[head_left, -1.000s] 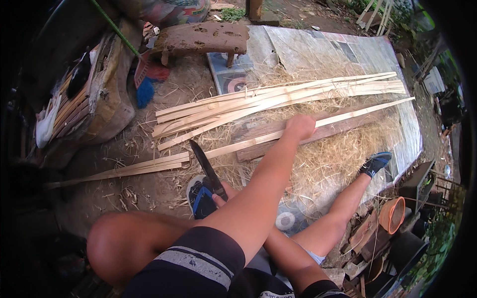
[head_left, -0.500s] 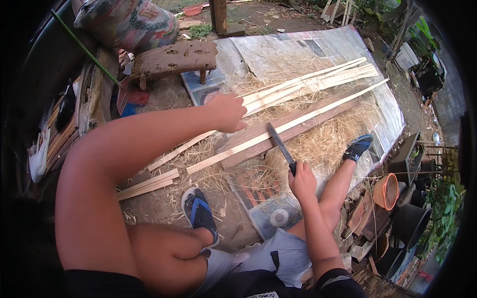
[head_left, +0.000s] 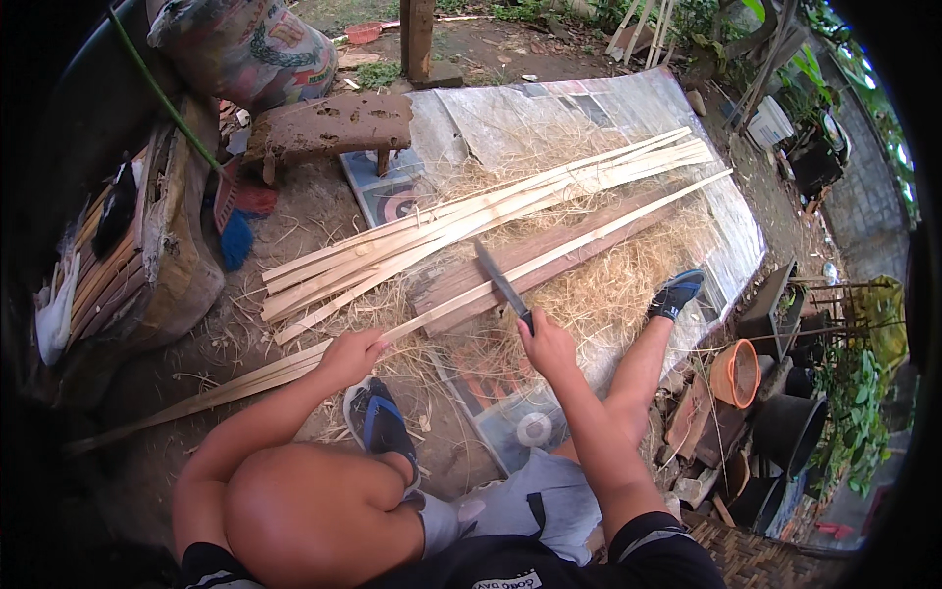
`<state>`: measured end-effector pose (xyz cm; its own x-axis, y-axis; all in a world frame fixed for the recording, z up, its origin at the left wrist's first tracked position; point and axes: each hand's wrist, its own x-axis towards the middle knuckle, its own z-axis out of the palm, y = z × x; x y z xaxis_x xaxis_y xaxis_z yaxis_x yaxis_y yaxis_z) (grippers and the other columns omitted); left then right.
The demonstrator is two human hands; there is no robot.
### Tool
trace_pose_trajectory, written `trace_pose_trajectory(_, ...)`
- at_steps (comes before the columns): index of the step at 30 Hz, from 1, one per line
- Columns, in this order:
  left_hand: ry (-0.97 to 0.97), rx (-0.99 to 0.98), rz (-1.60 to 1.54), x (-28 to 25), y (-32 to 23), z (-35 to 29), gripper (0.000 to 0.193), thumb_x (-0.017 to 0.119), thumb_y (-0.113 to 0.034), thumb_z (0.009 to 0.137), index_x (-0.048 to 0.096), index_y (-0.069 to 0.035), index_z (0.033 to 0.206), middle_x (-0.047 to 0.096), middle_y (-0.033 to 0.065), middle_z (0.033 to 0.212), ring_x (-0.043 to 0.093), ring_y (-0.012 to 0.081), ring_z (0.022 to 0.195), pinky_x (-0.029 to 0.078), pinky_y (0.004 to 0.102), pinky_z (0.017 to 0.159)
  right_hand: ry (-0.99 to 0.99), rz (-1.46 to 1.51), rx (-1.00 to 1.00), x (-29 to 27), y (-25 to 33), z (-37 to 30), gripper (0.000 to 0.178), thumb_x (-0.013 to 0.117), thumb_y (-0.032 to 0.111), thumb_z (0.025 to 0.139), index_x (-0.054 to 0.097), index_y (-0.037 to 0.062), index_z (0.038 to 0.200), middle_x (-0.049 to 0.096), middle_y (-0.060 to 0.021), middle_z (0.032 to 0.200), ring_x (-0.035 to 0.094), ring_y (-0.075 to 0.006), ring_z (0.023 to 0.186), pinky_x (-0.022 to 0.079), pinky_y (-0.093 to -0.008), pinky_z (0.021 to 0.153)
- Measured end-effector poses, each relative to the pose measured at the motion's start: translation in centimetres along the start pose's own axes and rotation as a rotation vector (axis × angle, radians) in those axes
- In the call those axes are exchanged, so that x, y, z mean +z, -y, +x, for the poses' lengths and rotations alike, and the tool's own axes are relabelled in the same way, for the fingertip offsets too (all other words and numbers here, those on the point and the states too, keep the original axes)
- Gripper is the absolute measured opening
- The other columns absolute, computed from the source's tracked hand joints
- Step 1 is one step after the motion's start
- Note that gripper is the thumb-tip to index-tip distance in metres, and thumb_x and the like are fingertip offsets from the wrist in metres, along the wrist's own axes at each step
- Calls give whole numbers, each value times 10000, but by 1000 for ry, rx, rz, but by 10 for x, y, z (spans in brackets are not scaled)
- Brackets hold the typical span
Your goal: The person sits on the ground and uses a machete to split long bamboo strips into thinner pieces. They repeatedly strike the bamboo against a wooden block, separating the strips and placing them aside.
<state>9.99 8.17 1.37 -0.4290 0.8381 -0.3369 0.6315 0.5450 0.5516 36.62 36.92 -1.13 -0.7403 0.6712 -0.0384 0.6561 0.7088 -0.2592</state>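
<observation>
My right hand is closed round the dark handle of a knife. The blade lies across a long pale wooden strip, which rests lengthwise over a dark brown board. At the strip's near end my left hand pinches it, thumb and fingers closed. More pale strips lie on the ground at the left, running up to that hand. Beyond the board, a loose bundle of long strips stretches over the sheet.
Thin shavings cover much of the printed sheet. A low brown bench stands far left near a filled sack. An orange basket and dark pots sit at the right. My sandalled feet flank the board.
My left hand has come back from the strip bundle to the near end of the strip on the board. The knife stays across the strip in my right hand.
</observation>
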Motion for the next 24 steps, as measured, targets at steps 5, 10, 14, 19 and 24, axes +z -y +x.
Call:
trace_pose_trajectory(5, 160, -43, 49, -32, 9, -5, 289, 583, -359, 1007, 628, -77, 962, 706, 163, 859, 698, 392, 857, 533, 509, 749, -92, -77, 358, -24, -104, 23, 413, 497, 449, 1049, 557, 41, 1067, 708, -249, 834, 698, -467, 767, 543, -571, 674)
trace_pose_trajectory(10, 42, 62, 373, -3, -16, 17, 340, 535, -380, 1032, 593, -47, 999, 709, 192, 897, 701, 391, 897, 554, 507, 776, 43, 83, -70, 17, 49, -51, 394, 540, 477, 1021, 574, 110, 1160, 711, -199, 927, 704, -429, 731, 554, -562, 681)
trace_pose_trajectory(14, 11, 100, 285, 5, 5, 6, 377, 480, -384, 1055, 581, -24, 1013, 706, 211, 938, 696, 398, 922, 552, 511, 789, 39, 53, -154, 4, 49, -50, 393, 582, 468, 1004, 577, 135, 1210, 703, -154, 935, 703, -405, 702, 565, -538, 656)
trace_pose_trajectory(19, 120, 53, 239, -6, 19, 0, 409, 426, -393, 1072, 632, -44, 1016, 708, 193, 923, 691, 381, 883, 538, 503, 822, -170, -46, 336, -6, -75, 6, 394, 571, 452, 1016, 588, 93, 1178, 691, -210, 788, 697, -439, 737, 547, -546, 643)
trace_pose_trajectory(24, 304, -39, -115, -6, 10, 16, 456, 399, -390, 1075, 687, -67, 932, 692, 147, 812, 676, 345, 799, 522, 461, 800, 88, 118, -20, 1, 55, -33, 429, 539, 491, 1024, 590, 117, 1226, 709, -185, 887, 707, -431, 748, 564, -538, 658)
